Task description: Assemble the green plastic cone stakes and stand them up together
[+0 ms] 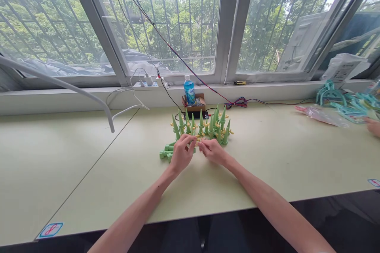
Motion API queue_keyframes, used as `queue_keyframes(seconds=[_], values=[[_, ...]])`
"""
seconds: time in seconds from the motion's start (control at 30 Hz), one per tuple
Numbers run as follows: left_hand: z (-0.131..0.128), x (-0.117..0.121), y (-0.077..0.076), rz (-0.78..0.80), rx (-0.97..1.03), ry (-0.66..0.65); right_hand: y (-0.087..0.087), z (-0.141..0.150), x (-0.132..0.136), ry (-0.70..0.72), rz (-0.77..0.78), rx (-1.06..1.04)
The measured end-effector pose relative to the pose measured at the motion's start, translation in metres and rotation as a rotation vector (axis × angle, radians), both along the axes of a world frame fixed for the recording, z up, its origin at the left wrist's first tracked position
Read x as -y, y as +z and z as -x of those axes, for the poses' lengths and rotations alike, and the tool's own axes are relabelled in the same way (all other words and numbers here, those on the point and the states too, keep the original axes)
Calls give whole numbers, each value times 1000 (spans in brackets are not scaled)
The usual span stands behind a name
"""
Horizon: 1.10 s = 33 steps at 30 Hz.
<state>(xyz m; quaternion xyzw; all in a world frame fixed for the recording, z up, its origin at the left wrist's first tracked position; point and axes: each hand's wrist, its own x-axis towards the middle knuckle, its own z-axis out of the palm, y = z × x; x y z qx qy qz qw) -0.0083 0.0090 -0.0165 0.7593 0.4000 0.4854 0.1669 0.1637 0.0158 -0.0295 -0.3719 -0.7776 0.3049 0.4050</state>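
My left hand (183, 152) and my right hand (214, 151) meet fingertip to fingertip above the table, both closed in a pinch. Between them shows a small yellow piece (198, 140), partly hidden by the fingers. Just beyond the hands stands a cluster of green plastic spikes (211, 129), pointed ends up, with little yellow fittings (232, 132) on their sides. Several green tubular parts (166, 153) with wider ends lie beside and under my left hand, which partly covers them.
Behind the spikes are a bottle of blue liquid (189, 91), a small cardboard box (202, 102) and a dark phone-like device. Cables (237, 102) trail along the sill and table. A grey pole (101, 102) juts in at left. At right, another person's hand (373, 127) is near teal plastic parts (331, 94).
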Motion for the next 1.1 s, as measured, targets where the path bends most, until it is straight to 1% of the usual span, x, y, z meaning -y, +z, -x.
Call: queue_keyframes(seconds=[0.13,0.3,0.47,0.63,0.9,1.1], values=[[-1,1,0,-1,-9,2,-1,0,-1,-15,8,22],[-1,0,2,-9,-8,22,2,1,2,-33,-4,13],[0,-1,2,-4,6,36,4,0,4,6,-7,-9],[0,-1,0,17,6,16,1,0,2,22,-18,2],[-1,1,1,33,6,3,-3,1,-3,-4,-30,28],[-1,0,3,10,18,37,-1,1,0,-48,-54,0]])
